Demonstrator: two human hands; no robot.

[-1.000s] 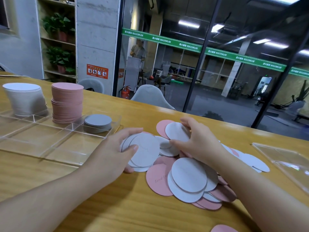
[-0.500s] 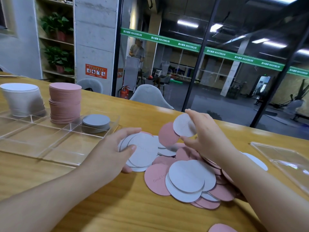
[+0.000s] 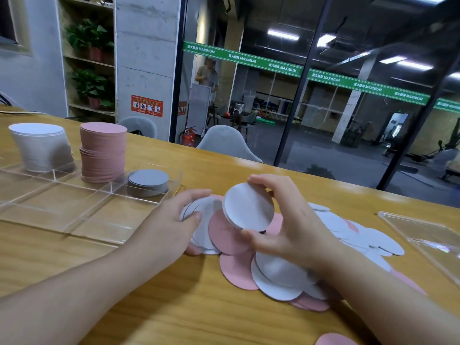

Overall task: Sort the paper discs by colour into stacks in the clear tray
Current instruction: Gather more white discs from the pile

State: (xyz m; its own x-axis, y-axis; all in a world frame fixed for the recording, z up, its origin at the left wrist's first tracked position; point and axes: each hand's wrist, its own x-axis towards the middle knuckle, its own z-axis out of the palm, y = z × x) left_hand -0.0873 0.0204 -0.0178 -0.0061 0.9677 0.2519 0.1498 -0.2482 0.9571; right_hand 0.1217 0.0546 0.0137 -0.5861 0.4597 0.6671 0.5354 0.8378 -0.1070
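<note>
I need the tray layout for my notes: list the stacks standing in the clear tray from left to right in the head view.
white stack → pink stack → grey stack, which is much the lowest of the three.

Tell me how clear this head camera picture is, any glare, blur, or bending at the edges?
Head view: wide-angle bending bows the table edge and tilts the pillar. Ceiling lights reflect in the glass wall, and glare streaks the clear tray. Both hands and the grey disc held by the right one look sharp, casting soft shadows on the wood. The room behind the glass is dim and soft.
</note>
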